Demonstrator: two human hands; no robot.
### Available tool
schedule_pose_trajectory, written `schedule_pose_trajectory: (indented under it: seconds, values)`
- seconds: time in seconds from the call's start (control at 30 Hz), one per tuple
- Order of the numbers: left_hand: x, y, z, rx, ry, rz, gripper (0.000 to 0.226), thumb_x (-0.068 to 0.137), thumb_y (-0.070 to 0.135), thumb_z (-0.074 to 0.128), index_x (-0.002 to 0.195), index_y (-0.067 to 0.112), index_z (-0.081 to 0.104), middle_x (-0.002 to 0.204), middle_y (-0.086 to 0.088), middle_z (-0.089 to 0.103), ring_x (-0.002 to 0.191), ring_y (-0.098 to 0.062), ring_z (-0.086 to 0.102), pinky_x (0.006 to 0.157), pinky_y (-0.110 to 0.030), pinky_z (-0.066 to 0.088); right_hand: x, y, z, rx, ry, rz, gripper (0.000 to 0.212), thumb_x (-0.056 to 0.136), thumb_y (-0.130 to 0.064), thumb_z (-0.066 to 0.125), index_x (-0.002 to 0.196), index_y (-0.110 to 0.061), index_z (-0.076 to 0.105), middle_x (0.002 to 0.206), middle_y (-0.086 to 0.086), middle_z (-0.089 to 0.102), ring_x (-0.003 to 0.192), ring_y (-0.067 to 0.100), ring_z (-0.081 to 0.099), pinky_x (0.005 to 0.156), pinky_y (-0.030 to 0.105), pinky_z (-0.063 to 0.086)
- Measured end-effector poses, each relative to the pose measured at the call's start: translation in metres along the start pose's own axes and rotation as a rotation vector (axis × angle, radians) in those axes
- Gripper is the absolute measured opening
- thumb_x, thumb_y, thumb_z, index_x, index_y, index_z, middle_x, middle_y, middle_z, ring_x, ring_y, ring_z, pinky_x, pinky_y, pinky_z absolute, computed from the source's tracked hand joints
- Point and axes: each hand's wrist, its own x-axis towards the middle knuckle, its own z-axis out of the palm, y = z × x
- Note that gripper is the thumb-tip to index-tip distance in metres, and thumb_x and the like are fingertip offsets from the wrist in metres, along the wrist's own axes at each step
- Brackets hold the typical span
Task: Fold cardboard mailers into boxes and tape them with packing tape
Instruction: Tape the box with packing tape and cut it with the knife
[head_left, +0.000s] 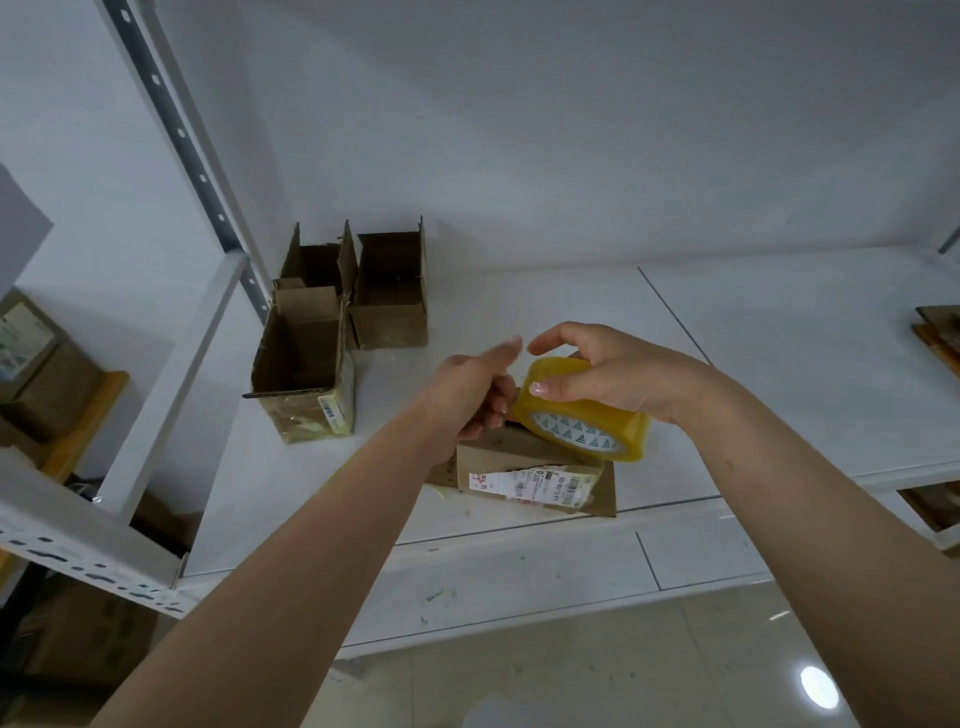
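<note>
A yellowish roll of packing tape (584, 410) sits tilted just above a closed brown cardboard box (530, 467) bearing a white shipping label, near the shelf's front edge; three open-topped boxes (337, 332) stand clustered behind, upright, flaps raised

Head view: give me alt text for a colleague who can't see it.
A right hand grips a roll of yellowish packing tape over a labelled cardboard box on a white shelf, while the left hand pinches at the roll's edge. Three open-topped boxes stand behind, left.

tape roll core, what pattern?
The tape roll is translucent yellow; its white inner core shows rows of small teal-green triangles. Head view, the only view.
</note>
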Motion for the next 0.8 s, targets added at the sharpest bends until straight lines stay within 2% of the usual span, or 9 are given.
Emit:
schedule_pose_trajectory:
  seconds: [0.07,0.2,0.33,0.4,0.47,0.53,0.6,0.67,0.8]
  values:
    - [0.004,-0.002,0.000,-0.003,0.039,0.059,0.041,0.092,0.041,0.060,0.058,0.020,0.053,0.051,0.006,0.052,0.043,-0.008,0.046,0.044,-0.019,0.037,0.002,-0.001,-0.002,-0.023,0.013,0.009,0.047,0.080,-0.050,0.072,0.121,-0.040,0.052,0.108,-0.018,0.054,0.098,0.007,0.057,0.081,0.030,0.051]
    - [0.011,-0.021,0.004,-0.142,0.131,0.135,0.040,0.096,0.029,0.059,0.058,0.016,0.054,0.050,0.004,0.051,0.050,-0.011,0.048,0.055,-0.022,0.046,0.001,0.004,-0.007,0.066,0.006,0.042,0.068,0.052,-0.072,0.067,0.107,-0.033,0.064,0.100,-0.011,0.068,0.092,0.011,0.065,0.073,0.026,0.052]
    - [0.020,-0.036,0.004,-0.222,0.243,0.116,0.039,0.096,0.025,0.057,0.059,0.015,0.054,0.048,0.001,0.051,0.052,-0.013,0.049,0.077,-0.037,0.053,0.002,0.017,-0.008,0.232,0.008,-0.011,0.051,0.063,-0.056,0.067,0.102,-0.024,0.069,0.104,0.003,0.070,0.104,0.024,0.063,0.093,0.040,0.048]
    - [0.024,-0.040,0.002,-0.238,0.262,0.126,0.039,0.097,0.022,0.056,0.059,0.015,0.053,0.050,-0.001,0.049,0.053,-0.015,0.048,0.080,-0.040,0.054,0.002,0.018,-0.010,0.241,0.012,-0.034,0.045,0.066,-0.049,0.066,0.101,-0.021,0.070,0.102,0.004,0.070,0.103,0.025,0.062,0.095,0.042,0.046]
    - [0.027,-0.043,0.000,-0.281,0.266,0.146,0.041,0.097,0.018,0.055,0.056,0.014,0.052,0.050,-0.002,0.047,0.054,-0.017,0.047,0.079,-0.043,0.057,0.003,0.016,-0.012,0.202,0.041,-0.038,0.048,0.063,-0.054,0.066,0.097,-0.020,0.072,0.094,0.000,0.071,0.098,0.023,0.064,0.091,0.040,0.047]
    - [0.029,-0.046,-0.003,-0.330,0.282,0.173,0.043,0.097,0.016,0.054,0.054,0.014,0.050,0.048,-0.002,0.045,0.052,-0.015,0.047,0.070,-0.040,0.060,0.005,0.012,-0.014,0.151,0.093,-0.036,0.053,0.059,-0.062,0.065,0.090,-0.021,0.073,0.085,-0.003,0.072,0.090,0.020,0.067,0.080,0.033,0.050]
    - [0.031,-0.048,-0.010,-0.350,0.313,0.192,0.042,0.097,0.016,0.054,0.056,0.014,0.049,0.049,0.000,0.044,0.050,-0.012,0.047,0.064,-0.035,0.060,0.007,0.007,-0.015,0.072,0.145,-0.029,0.051,0.062,-0.067,0.066,0.084,-0.021,0.074,0.078,-0.005,0.073,0.079,0.016,0.069,0.069,0.028,0.050]
    - [0.032,-0.050,-0.017,-0.329,0.322,0.208,0.041,0.098,0.017,0.054,0.057,0.014,0.050,0.050,0.001,0.045,0.050,-0.010,0.046,0.064,-0.035,0.061,0.010,0.003,-0.014,-0.001,0.163,0.001,0.045,0.070,-0.066,0.067,0.084,-0.023,0.074,0.076,-0.006,0.073,0.075,0.014,0.070,0.063,0.026,0.049]
    - [0.029,-0.058,-0.024,-0.355,0.346,0.175,0.036,0.098,0.018,0.055,0.063,0.011,0.052,0.053,-0.001,0.045,0.050,-0.009,0.047,0.060,-0.031,0.059,0.017,-0.009,-0.006,-0.157,0.152,0.034,0.054,0.069,-0.071,0.067,0.076,-0.017,0.075,0.069,-0.002,0.071,0.060,0.010,0.067,0.052,0.021,0.047]
